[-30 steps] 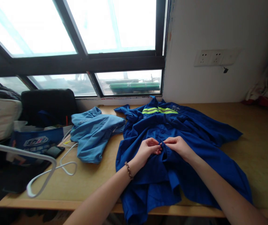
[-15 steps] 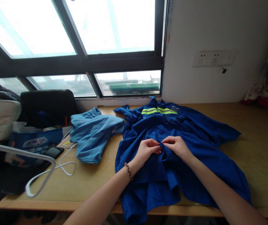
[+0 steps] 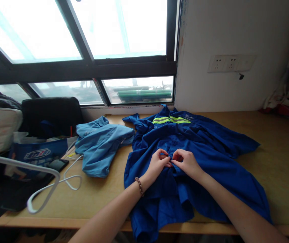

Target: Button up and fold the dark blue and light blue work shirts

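On table point(image 3: 281, 158) | left hand point(image 3: 158, 163), right hand point(image 3: 186, 163): grips pinch jacket point(image 3: 210, 148) | lighter shirt point(image 3: 101, 145) beside

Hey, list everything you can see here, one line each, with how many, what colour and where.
work jacket: one, dark blue with yellow-green stripes, spread mid-table
garment: one, light blue, crumpled left of the jacket
table: one, light wood, under both
hanger: one, white, table's left end
black bag: one, by the window, left
wall sockets: one white strip, upper right
bracelet: one, brown beads, left wrist
left hand: pinching the jacket front
right hand: pinching it too
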Demonstrator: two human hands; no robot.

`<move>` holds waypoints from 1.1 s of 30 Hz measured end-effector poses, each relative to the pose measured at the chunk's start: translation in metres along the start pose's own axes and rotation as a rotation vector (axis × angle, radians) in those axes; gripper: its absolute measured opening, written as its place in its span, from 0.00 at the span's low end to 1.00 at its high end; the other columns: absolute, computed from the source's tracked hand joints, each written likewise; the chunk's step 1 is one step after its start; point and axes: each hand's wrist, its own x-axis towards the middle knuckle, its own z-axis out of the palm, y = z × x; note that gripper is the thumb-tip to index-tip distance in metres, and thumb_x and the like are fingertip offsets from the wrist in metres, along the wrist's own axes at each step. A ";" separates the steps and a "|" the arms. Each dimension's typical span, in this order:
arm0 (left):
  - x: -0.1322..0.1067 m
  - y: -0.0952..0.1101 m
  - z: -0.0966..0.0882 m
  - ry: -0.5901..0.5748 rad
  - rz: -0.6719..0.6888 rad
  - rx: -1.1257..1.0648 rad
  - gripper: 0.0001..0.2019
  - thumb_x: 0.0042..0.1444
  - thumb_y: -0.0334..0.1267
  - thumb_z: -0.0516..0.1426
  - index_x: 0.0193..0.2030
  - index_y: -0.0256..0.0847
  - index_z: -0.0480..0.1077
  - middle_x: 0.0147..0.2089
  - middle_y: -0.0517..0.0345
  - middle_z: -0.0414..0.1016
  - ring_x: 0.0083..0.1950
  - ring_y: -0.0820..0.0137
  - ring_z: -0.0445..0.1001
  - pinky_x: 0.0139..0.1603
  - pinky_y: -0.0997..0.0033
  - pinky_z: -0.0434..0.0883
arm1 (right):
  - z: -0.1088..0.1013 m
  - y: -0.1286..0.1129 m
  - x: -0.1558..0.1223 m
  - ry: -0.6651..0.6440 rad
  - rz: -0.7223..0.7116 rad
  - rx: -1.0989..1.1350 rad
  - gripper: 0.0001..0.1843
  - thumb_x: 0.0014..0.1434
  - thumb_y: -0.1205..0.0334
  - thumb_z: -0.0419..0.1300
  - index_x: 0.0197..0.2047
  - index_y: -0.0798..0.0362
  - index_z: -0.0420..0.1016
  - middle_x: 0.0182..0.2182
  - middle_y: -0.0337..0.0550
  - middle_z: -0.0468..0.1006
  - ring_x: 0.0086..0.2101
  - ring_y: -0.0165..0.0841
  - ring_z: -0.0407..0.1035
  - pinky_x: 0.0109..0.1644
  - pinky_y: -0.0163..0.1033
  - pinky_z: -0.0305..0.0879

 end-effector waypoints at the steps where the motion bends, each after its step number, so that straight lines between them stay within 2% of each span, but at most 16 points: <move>1: 0.000 0.000 0.000 0.002 -0.002 -0.001 0.15 0.41 0.37 0.61 0.32 0.38 0.59 0.20 0.65 0.68 0.21 0.74 0.71 0.25 0.75 0.69 | 0.000 0.000 0.000 -0.001 -0.002 -0.003 0.04 0.48 0.62 0.58 0.27 0.53 0.68 0.24 0.39 0.71 0.26 0.29 0.65 0.29 0.33 0.61; 7: 0.000 0.000 -0.001 -0.007 0.020 -0.006 0.14 0.42 0.38 0.60 0.33 0.38 0.59 0.20 0.66 0.67 0.20 0.75 0.69 0.25 0.76 0.68 | 0.001 -0.001 -0.001 0.015 -0.025 -0.040 0.09 0.50 0.58 0.58 0.25 0.53 0.65 0.23 0.39 0.69 0.25 0.29 0.63 0.28 0.33 0.58; 13: 0.001 -0.002 0.001 -0.029 0.062 -0.019 0.15 0.41 0.36 0.60 0.33 0.39 0.58 0.20 0.67 0.67 0.21 0.76 0.68 0.25 0.77 0.66 | 0.001 -0.005 -0.002 -0.004 -0.072 -0.079 0.15 0.56 0.55 0.52 0.22 0.53 0.61 0.21 0.38 0.66 0.24 0.28 0.60 0.28 0.33 0.54; 18: 0.000 0.000 0.002 -0.053 0.107 0.021 0.14 0.42 0.36 0.60 0.33 0.39 0.58 0.20 0.67 0.65 0.20 0.77 0.67 0.24 0.77 0.65 | 0.003 -0.004 -0.003 -0.010 -0.034 -0.039 0.17 0.58 0.55 0.48 0.20 0.53 0.58 0.18 0.36 0.62 0.22 0.27 0.57 0.27 0.33 0.51; 21: -0.002 0.003 0.003 -0.090 0.143 0.040 0.13 0.44 0.36 0.59 0.34 0.39 0.58 0.20 0.67 0.65 0.21 0.77 0.66 0.24 0.78 0.64 | 0.004 0.001 -0.001 -0.023 0.060 0.038 0.20 0.57 0.52 0.48 0.18 0.53 0.56 0.15 0.34 0.59 0.20 0.25 0.54 0.25 0.32 0.48; 26: -0.004 0.005 0.004 -0.143 0.155 0.036 0.14 0.44 0.35 0.60 0.35 0.39 0.58 0.22 0.65 0.67 0.23 0.77 0.68 0.25 0.78 0.66 | 0.005 0.011 0.005 -0.142 0.404 0.377 0.21 0.52 0.47 0.50 0.17 0.53 0.57 0.12 0.31 0.54 0.15 0.23 0.47 0.20 0.32 0.44; 28: -0.003 0.005 0.003 -0.148 0.130 0.017 0.16 0.42 0.35 0.60 0.35 0.39 0.58 0.23 0.65 0.68 0.22 0.76 0.69 0.25 0.77 0.68 | 0.005 0.012 0.007 -0.139 0.466 0.432 0.21 0.52 0.47 0.51 0.17 0.53 0.57 0.11 0.31 0.54 0.15 0.22 0.46 0.20 0.31 0.43; 30: -0.003 0.005 0.003 -0.122 0.089 -0.007 0.17 0.41 0.36 0.61 0.35 0.39 0.57 0.24 0.65 0.67 0.21 0.75 0.70 0.24 0.75 0.69 | 0.003 0.010 0.006 -0.073 0.386 0.350 0.21 0.53 0.49 0.51 0.16 0.54 0.58 0.12 0.32 0.55 0.15 0.23 0.48 0.20 0.31 0.44; 33: 0.000 0.005 0.000 -0.053 0.042 -0.047 0.18 0.41 0.36 0.61 0.36 0.39 0.57 0.25 0.66 0.67 0.21 0.73 0.71 0.25 0.72 0.71 | -0.004 -0.001 0.001 0.062 0.182 0.155 0.21 0.55 0.51 0.50 0.17 0.54 0.60 0.13 0.33 0.58 0.17 0.24 0.53 0.23 0.31 0.49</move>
